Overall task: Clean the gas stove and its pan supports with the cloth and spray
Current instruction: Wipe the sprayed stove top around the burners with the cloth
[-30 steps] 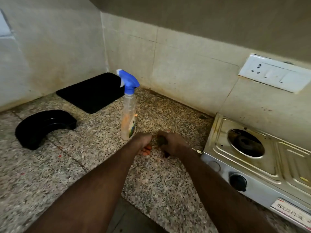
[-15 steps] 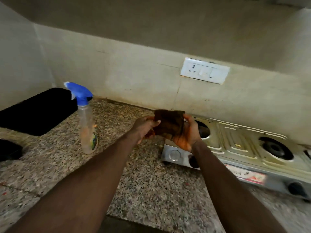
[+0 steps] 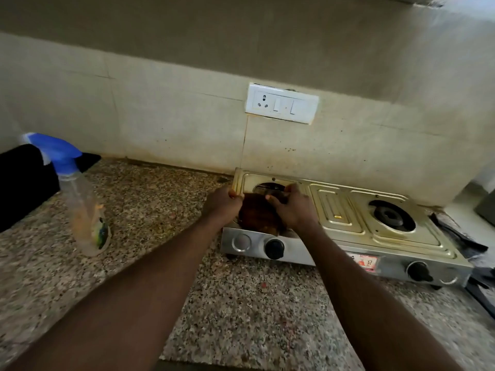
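Note:
A two-burner steel gas stove point(image 3: 338, 210) sits on the granite counter against the wall, with no pan supports on its burners. A dark brown cloth point(image 3: 258, 214) lies on the stove's left front corner, over the left burner. My left hand point(image 3: 223, 204) grips the cloth's left edge at the stove's left rim. My right hand point(image 3: 292, 207) grips the cloth's right side, fingers curled over it. A clear spray bottle point(image 3: 80, 202) with a blue trigger head stands upright on the counter to the left, apart from both hands.
A black tray-like object point(image 3: 18, 183) lies behind the spray bottle at the far left. A white socket and switch plate point(image 3: 282, 106) is on the wall above the stove. Dark items point(image 3: 460, 236) lie right of the stove. Two black knobs point(image 3: 273, 249) face forward.
Both hands lifted the cloth from the counter, carried it right and set it down on the stove's left burner area. The view turned right, so the bottle now sits at the left.

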